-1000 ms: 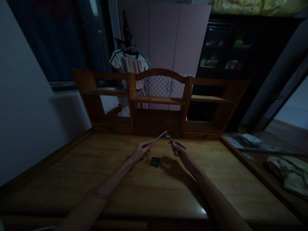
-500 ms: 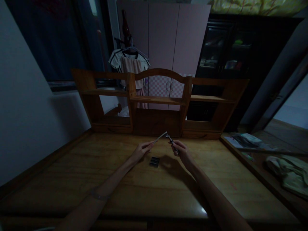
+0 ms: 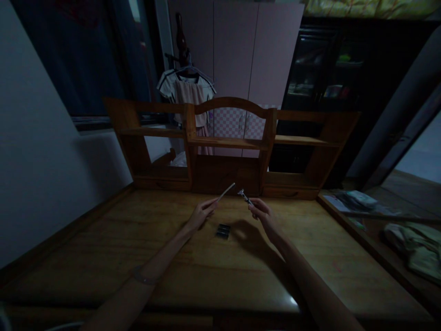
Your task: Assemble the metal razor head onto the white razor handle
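Note:
My left hand (image 3: 202, 214) is closed round one end of a thin, pale stick (image 3: 226, 191), which slants up to the right; its exact kind is unclear in the dim light. In my right hand (image 3: 260, 210) is a razor (image 3: 245, 196) with a silver head and a dark handle. The razor's head points up and left, a short gap from the stick's tip. On the desk (image 3: 138, 248) below and between both hands lies a small dark case (image 3: 223, 231) with several parallel sections, touched by neither hand.
A wooden shelf unit (image 3: 229, 143) stands along the desk's far edge. To the left is a white wall (image 3: 41, 184). Past the desk's right side lie a plastic-wrapped item (image 3: 360, 199) and pale cloth (image 3: 418, 250). Clothes (image 3: 189, 89) hang behind the shelf.
The razor's head has come away from the stick, my right hand shifting slightly right. The stick now points more steeply upward. The dark case stays on the desk.

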Demonstrator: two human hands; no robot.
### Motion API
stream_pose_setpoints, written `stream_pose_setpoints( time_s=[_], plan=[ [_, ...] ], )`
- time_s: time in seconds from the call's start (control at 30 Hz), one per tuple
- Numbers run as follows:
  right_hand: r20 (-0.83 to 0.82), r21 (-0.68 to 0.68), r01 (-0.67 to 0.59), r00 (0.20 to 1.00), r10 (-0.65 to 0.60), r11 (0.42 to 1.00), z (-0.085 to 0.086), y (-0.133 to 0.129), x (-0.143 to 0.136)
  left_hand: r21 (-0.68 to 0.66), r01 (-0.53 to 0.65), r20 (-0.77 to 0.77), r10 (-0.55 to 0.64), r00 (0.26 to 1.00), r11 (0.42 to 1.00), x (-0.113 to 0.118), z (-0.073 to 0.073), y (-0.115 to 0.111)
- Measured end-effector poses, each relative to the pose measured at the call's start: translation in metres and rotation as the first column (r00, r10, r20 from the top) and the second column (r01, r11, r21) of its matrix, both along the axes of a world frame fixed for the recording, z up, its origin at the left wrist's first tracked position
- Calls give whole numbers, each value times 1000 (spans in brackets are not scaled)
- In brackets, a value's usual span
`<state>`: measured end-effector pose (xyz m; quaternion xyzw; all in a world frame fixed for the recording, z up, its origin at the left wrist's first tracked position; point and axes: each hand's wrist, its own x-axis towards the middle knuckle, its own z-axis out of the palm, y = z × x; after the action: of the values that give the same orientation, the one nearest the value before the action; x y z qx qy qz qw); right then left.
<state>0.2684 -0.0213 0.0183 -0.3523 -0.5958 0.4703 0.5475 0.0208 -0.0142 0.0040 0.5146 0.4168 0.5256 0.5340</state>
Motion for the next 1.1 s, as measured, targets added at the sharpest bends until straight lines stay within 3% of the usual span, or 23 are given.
stream_pose_setpoints(
  time_s=[0.17,0.33,0.47,1.1],
  plan=[
    [30,-8,2,1000,-1,1000,-2,0,-1,-44,96,-5,-96,995,994,4,5,-5],
    [30,-10,-7,1000,7,1000,-3,-1,-2,-46,37,41,-35,999,998,4,2,-4],
    [44,-19,1,999,0,1000,-3,-2,-2,-71,104,-13,-105,994,992,4,0,-4],
    [9,-29,-34,999,34,999,-2,-1,-2,-72,128,-133,-137,982,989,2,1,-5]
  ],
)
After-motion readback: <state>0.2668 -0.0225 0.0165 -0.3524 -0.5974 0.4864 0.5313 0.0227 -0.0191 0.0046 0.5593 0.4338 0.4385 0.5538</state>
